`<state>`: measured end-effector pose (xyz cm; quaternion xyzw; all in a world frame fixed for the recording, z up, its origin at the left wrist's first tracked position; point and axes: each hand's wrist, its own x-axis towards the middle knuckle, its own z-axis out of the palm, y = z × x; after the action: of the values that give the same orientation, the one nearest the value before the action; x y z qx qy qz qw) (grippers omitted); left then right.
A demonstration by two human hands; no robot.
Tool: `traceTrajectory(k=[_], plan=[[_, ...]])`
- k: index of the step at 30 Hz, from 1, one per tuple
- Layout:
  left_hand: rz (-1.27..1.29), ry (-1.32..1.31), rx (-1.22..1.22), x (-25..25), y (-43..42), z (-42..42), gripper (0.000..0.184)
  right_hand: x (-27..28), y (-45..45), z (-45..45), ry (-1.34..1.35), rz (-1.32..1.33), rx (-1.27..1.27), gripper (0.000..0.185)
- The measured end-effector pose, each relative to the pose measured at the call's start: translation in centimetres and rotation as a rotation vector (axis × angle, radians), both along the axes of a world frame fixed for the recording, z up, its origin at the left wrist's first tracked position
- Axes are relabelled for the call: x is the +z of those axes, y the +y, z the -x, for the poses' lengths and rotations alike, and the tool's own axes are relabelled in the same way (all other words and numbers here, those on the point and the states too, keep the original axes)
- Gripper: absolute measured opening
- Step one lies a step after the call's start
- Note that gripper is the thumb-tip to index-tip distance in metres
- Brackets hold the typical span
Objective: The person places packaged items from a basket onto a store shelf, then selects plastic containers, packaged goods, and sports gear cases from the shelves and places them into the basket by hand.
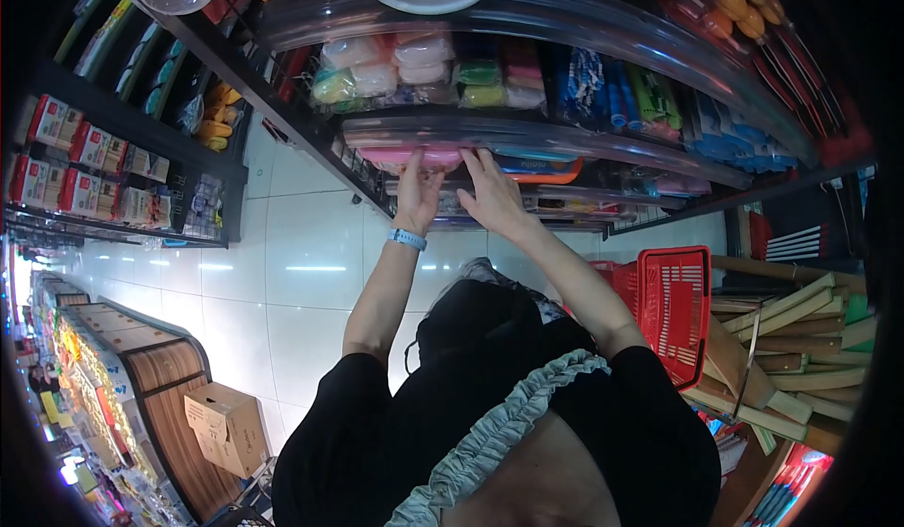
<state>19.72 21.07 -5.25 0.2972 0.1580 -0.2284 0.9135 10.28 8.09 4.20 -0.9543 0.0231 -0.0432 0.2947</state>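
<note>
A pink package (435, 159) lies at the front of a lower shelf, partly under the clear shelf strip. My left hand (419, 191), with a light blue watch on the wrist, has its fingers closed on the front edge of this package. At the package's right end, my right hand (492, 191) rests its stretched fingertips, with the thumb held apart. Just right of the package sits a blue and orange item (537, 168) with printed letters. The far side of the pink package is hidden by the shelf strip.
Bagged sponge-like packs (405, 64) fill the shelf above. A red shopping basket (673, 315) stands at right, near a rack of wooden-handled goods (796, 343). A cardboard box (226, 426) sits on the tiled floor (315, 291) at lower left. A metal shelf post (273, 94) runs left of my hands.
</note>
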Motion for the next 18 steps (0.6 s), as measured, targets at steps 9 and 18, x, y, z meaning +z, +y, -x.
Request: traceTrajectory(k=[9,18], plan=[[0.04,0.073,-0.043,0.0,0.1,-1.0,0.021,-0.7,0.2,-0.5,-0.032,0.047,-0.055,0.061],[0.017,0.054,0.008,-0.1,-0.5,-1.7,0.02,-0.9,0.1,-0.8,-0.085,0.097,-0.037,0.057]])
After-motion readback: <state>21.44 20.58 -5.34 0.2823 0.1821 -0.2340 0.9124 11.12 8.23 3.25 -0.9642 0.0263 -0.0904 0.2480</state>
